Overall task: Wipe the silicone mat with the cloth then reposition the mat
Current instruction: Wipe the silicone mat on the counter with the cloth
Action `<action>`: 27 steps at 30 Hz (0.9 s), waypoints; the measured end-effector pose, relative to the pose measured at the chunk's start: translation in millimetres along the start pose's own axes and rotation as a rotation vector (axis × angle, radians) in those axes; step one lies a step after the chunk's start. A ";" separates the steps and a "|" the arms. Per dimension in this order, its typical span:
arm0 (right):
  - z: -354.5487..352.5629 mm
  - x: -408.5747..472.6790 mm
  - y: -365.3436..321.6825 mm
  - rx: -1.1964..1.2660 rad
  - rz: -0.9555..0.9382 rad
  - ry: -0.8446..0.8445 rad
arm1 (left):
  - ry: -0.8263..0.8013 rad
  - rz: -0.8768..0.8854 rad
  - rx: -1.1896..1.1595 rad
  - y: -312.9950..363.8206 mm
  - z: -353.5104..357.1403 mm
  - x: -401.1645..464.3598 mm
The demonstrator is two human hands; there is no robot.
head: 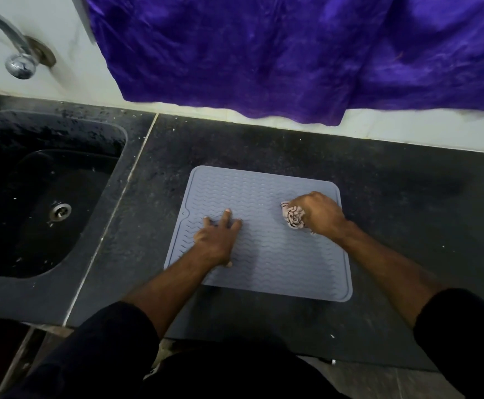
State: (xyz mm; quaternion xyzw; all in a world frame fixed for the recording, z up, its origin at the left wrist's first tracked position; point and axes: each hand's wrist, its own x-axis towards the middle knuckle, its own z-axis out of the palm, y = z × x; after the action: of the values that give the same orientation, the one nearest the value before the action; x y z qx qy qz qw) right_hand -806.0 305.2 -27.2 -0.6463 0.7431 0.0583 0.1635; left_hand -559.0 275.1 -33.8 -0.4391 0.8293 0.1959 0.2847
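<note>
Grey silicone mat lies flat on the dark stone counter, roughly centred in front of the person, its near edge set back from the counter's front edge. Surface ribbed in wavy lines, raised rim all round, small notch on the left side.

Left hand rests palm down on the left half of the mat, fingers spread and flat against the ribs, thumb tucked toward the near side. It grips nothing; it presses on the mat.

Right hand sits at the mat's right edge, toward the far corner, curled into a closed fist around a bunched cloth. Cloth is pale with dark stripes, wadded into a ball; the part that shows sticks out of the fist on the thumb side, toward the mat's centre, and touches the mat surface. The rest is hidden inside the hand.

The two hands are well apart, bare mat between them. Dark sleeves pushed up on both forearms.

Left of the counter: a black sink with a metal drain, and a chrome tap on the white wall above it. Purple fabric hangs along the wall behind the mat, its hem just above the counter's back edge.
</note>
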 end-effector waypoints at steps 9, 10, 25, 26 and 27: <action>15.5 -9.0 -3.7 0.009 -0.063 0.140 | 0.139 0.051 0.182 28.6 0.4 -6.6; 16.2 -10.1 -2.7 0.006 -0.071 0.142 | 0.151 0.084 0.168 40.5 1.9 -5.7; 7.3 -26.9 45.9 0.088 0.038 0.113 | 0.045 0.102 0.081 86.4 20.0 3.9; 6.3 -25.7 41.7 0.116 0.029 0.149 | 0.043 0.103 0.081 86.9 20.1 4.1; 7.0 -24.8 35.2 0.130 0.009 0.181 | 0.041 0.101 0.085 87.1 19.9 3.8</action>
State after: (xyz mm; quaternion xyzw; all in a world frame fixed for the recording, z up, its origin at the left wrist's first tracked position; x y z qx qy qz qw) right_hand -836.6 336.2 -30.2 -0.6336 0.7599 -0.0479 0.1369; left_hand -627.9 331.1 -44.9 -0.3882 0.8637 0.1654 0.2757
